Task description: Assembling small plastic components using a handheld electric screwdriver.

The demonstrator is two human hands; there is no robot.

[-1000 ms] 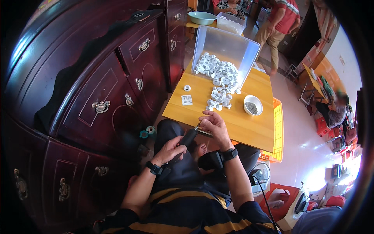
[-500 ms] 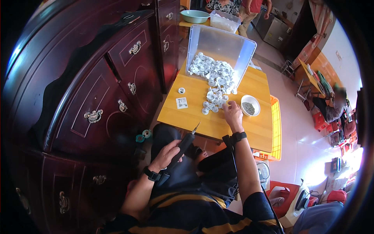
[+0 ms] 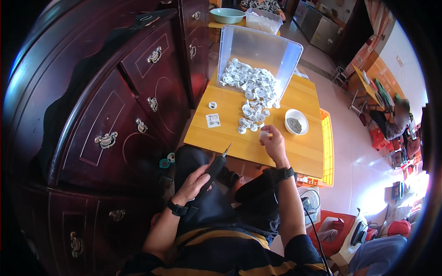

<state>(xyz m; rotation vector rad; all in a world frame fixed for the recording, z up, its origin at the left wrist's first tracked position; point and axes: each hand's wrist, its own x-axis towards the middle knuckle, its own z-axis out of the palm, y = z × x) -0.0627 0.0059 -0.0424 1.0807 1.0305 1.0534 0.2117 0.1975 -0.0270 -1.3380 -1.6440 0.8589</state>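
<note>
While the left hand (image 3: 194,185) curls tightly around a black screwdriver (image 3: 209,175), the right hand (image 3: 276,146) pinches a small white piece (image 3: 264,135) between its thumb and fingers. The screwdriver is over the person's lap, and its thin metal tip points up and away, toward the near edge of the wooden table (image 3: 221,140). The right hand is above the table, near the end of a big heap of white plastic parts (image 3: 251,83). Those parts spill out of a clear bin (image 3: 258,43) that lies tipped on its side. To the right of the heap is a white bowl (image 3: 289,113) with lots of tiny gray bits (image 3: 293,124) in it. On the left side of the table, a little white ring (image 3: 212,105) lies near a square white card (image 3: 213,120). Beside the table's right edge is a yellow crate (image 3: 327,147).
</note>
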